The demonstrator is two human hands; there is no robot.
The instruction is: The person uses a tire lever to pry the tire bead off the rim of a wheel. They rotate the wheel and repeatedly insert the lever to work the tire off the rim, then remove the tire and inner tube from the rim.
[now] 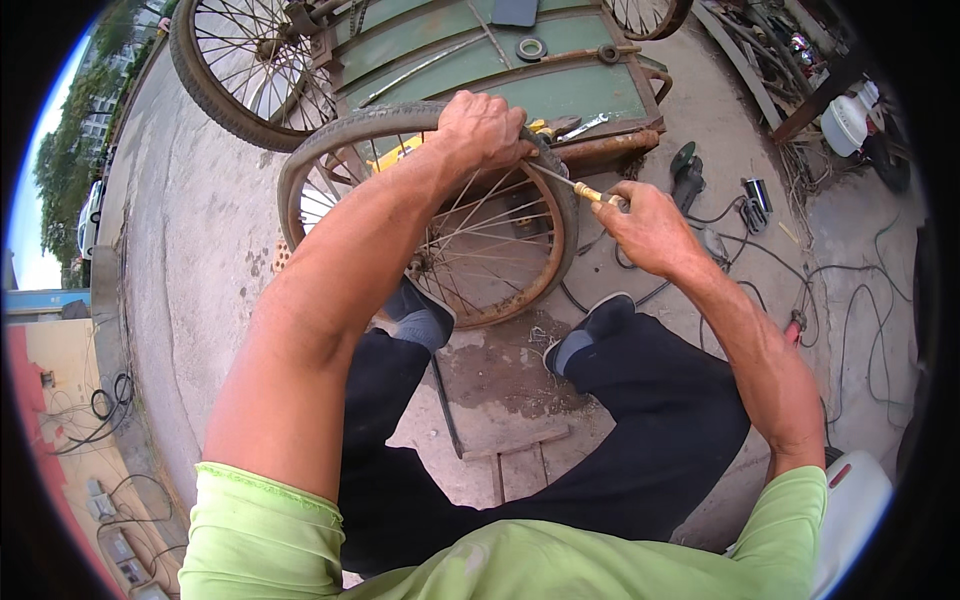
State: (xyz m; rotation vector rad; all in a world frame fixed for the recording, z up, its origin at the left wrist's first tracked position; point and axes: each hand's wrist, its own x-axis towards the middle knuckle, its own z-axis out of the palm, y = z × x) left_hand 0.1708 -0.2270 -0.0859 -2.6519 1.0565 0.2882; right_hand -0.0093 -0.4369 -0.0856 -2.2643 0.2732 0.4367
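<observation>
A rusty spoked wheel [548,283] with a dark tyre stands tilted in front of me, near my feet. My left hand [482,128] is closed round the top of the tyre, fingers wrapped over it. From the right, my right hand [645,228] grips a screwdriver [588,192] by its yellowish handle. The thin metal shaft points up and left, and its tip meets the tyre and rim edge beside my left hand. Whether the tip is under the tyre's edge I cannot tell.
Behind the wheel lies a green cart bed [440,65], with a tape roll [531,48] and a metal rod on it. Another spoked wheel [268,50] is at the upper left. An angle grinder [687,178] and black cables [800,275] lie on the ground at right.
</observation>
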